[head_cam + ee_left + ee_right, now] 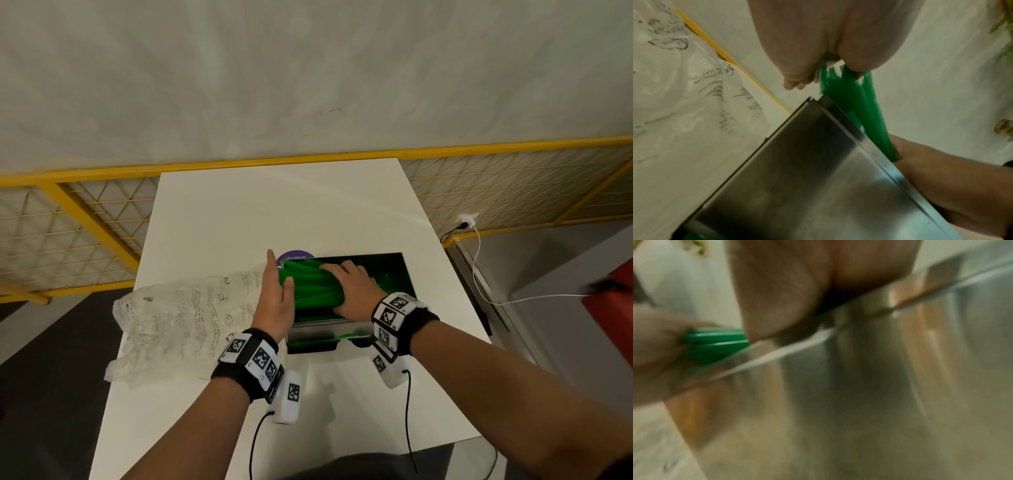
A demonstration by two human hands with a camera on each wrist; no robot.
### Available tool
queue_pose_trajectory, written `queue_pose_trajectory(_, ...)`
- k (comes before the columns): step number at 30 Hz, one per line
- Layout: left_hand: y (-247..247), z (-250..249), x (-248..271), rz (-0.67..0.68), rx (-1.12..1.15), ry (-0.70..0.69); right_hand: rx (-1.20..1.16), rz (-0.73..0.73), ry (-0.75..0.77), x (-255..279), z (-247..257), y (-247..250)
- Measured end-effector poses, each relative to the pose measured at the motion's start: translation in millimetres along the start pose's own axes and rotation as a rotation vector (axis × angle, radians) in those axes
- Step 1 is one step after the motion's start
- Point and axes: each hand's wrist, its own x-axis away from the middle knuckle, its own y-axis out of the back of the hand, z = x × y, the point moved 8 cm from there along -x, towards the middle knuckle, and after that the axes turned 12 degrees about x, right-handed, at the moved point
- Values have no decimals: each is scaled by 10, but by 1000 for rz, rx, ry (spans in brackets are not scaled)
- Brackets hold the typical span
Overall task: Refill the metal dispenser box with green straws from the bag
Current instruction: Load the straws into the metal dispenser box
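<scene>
The metal dispenser box (406,274) stands open-topped on the white table (239,222), with green straws in its front tray (322,341). A bundle of green straws (308,287) lies across the box's left part. My right hand (346,284) reaches over the bundle with fingers curled round it. My left hand (277,284) stands flat and straight-fingered against the straws' left ends. In the left wrist view the straws (857,105) run from my palm (818,40) over the box wall (818,178). The blurred right wrist view shows the straws (715,344) above the box rim (859,386).
The crumpled clear plastic bag (178,325) lies on the table left of the box. A purple sticker (295,255) shows behind the box. A yellow mesh fence (85,219) runs behind the table. A white charger and cable (467,219) hang off to the right.
</scene>
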Motion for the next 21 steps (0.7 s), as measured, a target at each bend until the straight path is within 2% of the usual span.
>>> queue_pose_trajectory(2,-34,-13,17,5,-19,-14,-80,21,-40,25,-98,-16)
queue_pose_trajectory(5,-57,-13,44,12,53,12,-73,18,-89,90,-258,1)
queue_pose_trajectory(8,13,-19,62,4,77,-4,-74,16,-71,152,-299,4)
queue_pose_trajectory(12,291,-37,24,-186,11,-48,15,35,-32,151,-236,-26)
queue_pose_trajectory(16,277,16,-96,-70,-108,12,37,44,-56,100,-204,-39)
queue_pose_trajectory(21,291,23,-141,8,-51,64,-27,32,-85,88,-212,-68)
